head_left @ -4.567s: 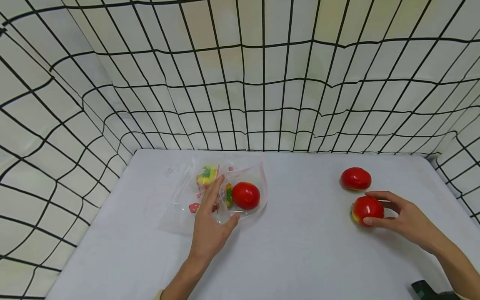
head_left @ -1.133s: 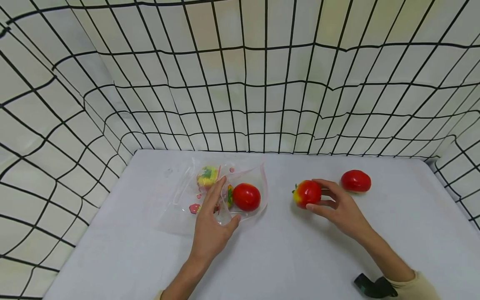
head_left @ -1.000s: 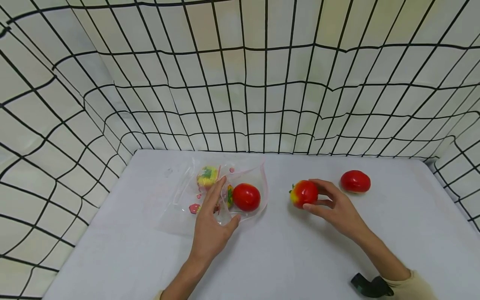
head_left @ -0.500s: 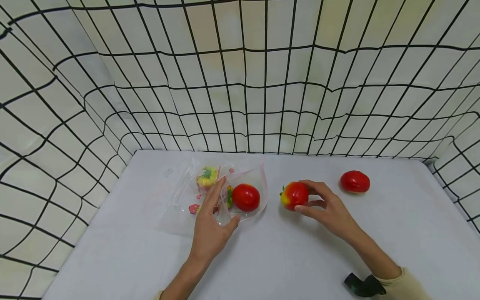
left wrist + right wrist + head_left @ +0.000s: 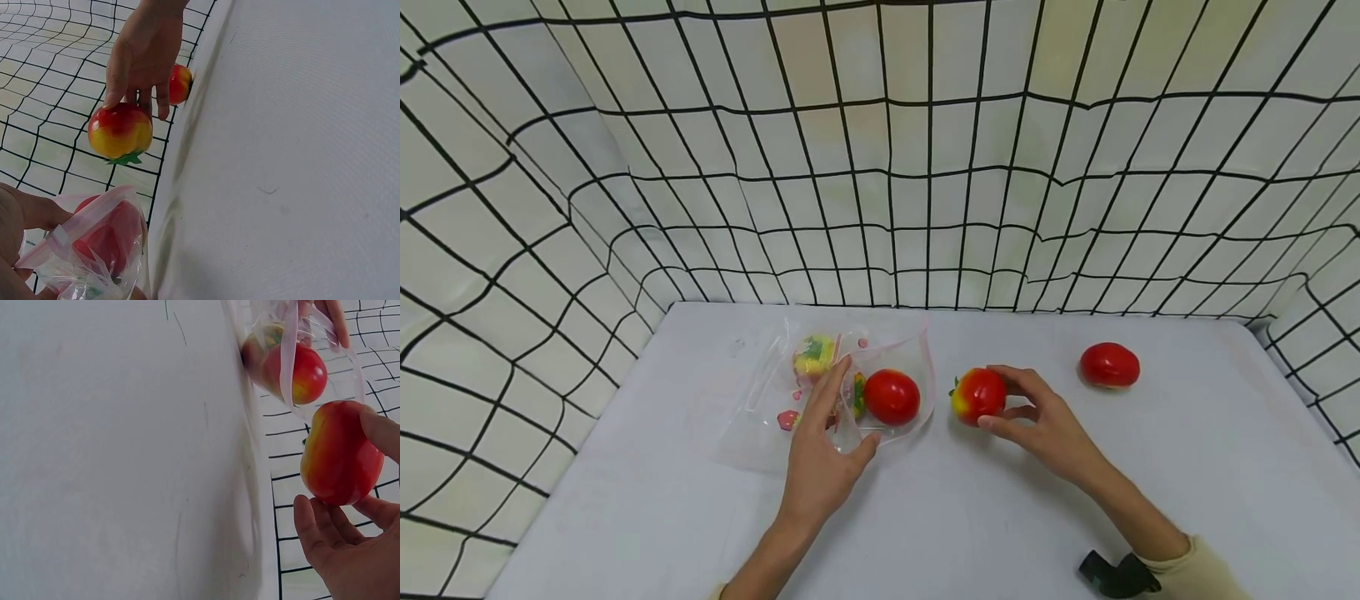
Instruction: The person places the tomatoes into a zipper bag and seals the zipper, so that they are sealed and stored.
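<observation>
My right hand holds a red tomato with a yellow end and green leaves, thumb on one side and fingers on the other. In the left wrist view the leafy end of this tomato points toward the bag. My left hand holds a clear zip bag with a pink-edged mouth, thumb and fingers spread around the opening. Inside the bag, near its mouth, lies another red tomato. The bag's opening faces the held tomato, which is just outside it.
A third red tomato lies on the white table at the back right. Black wire mesh rises behind the table and at both sides. A dark device sits by my right wrist.
My right hand has picked up the tomato from the right side and carried it left toward the bag. My left hand and the bag have stayed in place.
</observation>
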The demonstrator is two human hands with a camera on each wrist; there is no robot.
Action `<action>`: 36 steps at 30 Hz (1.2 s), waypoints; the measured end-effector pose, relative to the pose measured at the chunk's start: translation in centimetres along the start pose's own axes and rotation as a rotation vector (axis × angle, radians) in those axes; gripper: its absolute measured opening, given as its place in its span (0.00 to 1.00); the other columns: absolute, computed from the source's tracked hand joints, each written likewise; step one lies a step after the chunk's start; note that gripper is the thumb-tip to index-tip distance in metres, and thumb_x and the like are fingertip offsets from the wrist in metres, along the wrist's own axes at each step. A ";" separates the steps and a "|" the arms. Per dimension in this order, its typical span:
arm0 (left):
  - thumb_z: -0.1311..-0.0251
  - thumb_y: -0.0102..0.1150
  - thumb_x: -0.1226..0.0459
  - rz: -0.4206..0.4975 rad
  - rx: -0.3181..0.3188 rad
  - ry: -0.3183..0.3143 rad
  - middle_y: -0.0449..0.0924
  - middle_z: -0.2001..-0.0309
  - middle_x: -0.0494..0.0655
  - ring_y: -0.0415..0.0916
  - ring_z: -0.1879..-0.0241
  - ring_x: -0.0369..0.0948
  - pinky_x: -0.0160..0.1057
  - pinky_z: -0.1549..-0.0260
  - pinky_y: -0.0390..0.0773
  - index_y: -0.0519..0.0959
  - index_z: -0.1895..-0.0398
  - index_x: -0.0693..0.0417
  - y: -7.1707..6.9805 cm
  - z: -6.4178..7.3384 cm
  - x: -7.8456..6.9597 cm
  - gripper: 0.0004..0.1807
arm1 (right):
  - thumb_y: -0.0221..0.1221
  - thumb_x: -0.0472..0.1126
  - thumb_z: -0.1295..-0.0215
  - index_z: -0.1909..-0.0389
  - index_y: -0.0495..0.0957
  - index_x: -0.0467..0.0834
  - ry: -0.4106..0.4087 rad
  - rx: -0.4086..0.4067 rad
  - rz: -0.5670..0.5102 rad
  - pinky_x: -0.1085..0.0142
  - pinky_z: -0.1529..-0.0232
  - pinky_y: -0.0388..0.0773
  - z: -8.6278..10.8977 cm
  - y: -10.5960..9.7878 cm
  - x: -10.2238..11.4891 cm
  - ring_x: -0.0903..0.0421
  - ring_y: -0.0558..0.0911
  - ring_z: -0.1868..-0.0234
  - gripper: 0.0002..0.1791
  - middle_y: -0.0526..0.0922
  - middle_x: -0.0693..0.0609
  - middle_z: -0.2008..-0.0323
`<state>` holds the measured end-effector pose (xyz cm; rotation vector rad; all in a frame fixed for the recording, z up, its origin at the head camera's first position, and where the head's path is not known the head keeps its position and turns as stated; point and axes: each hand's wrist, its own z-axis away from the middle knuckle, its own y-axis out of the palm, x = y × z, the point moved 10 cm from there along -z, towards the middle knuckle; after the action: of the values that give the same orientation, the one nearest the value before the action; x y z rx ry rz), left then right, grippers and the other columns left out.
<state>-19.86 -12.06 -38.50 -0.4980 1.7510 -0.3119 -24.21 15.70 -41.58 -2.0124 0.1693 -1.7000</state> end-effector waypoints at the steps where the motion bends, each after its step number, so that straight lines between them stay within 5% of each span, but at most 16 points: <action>1: 0.49 0.77 0.70 -0.001 -0.001 -0.002 0.61 0.20 0.36 0.61 0.21 0.43 0.53 0.38 0.83 0.61 0.20 0.31 0.0 0.0 0.0 0.55 | 0.73 0.44 0.38 0.26 0.68 0.50 0.004 0.002 -0.007 0.75 0.47 0.83 0.0 0.1 0.0 0.45 0.76 0.35 0.40 0.75 0.46 0.35; 29: 0.49 0.78 0.69 -0.026 0.009 -0.017 0.61 0.20 0.36 0.60 0.21 0.43 0.54 0.38 0.83 0.61 0.20 0.29 0.2 -0.1 0.2 0.55 | 0.74 0.41 0.39 0.27 0.68 0.50 -0.084 -0.004 -0.079 0.69 0.45 0.85 -1.0 2.4 2.7 0.45 0.76 0.33 0.40 0.74 0.47 0.32; 36: 0.50 0.79 0.68 -0.033 0.005 -0.022 0.61 0.20 0.37 0.61 0.21 0.44 0.54 0.39 0.83 0.61 0.20 0.28 0.2 0.0 0.2 0.55 | 0.75 0.43 0.41 0.27 0.68 0.52 -0.081 -0.011 -0.067 0.56 0.43 0.87 -1.3 3.1 3.0 0.47 0.76 0.33 0.41 0.75 0.49 0.32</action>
<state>-19.95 -12.03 -38.73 -0.5256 1.7214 -0.3333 -24.12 11.40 -40.13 -2.1130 0.0853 -1.6577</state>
